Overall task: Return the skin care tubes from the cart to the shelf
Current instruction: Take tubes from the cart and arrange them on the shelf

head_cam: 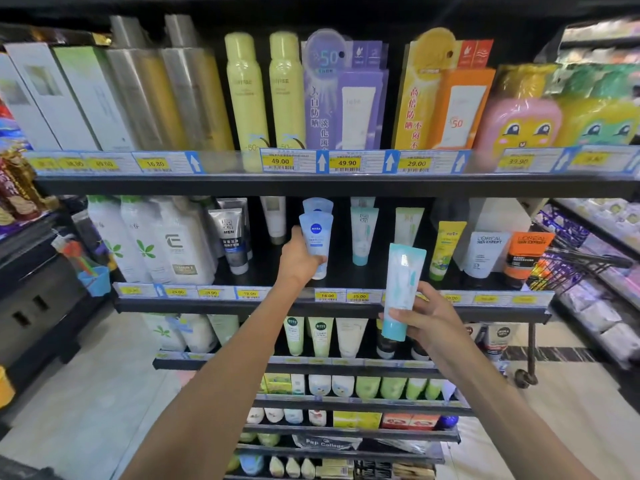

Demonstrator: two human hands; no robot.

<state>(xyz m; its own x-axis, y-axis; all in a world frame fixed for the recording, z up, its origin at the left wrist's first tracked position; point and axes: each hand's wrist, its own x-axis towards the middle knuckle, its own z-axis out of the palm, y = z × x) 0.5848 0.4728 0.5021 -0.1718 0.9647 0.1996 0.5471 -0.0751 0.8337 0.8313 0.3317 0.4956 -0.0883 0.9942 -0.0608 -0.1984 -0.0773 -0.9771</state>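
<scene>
Tubes in both hands: left hand (298, 259) grips the blue tube (317, 242) at the shelf (332, 308) front edge; right hand (424, 318) pinches the teal tube (401, 289) low. Light, squashy, probably slick; hold near the cap.

Both hands hold tubes: left (298, 259) the Nivea tube (316, 237), right (427, 318) a teal tube (401, 289).

Head view, close, facing shelf (332, 185) straight on.
</scene>
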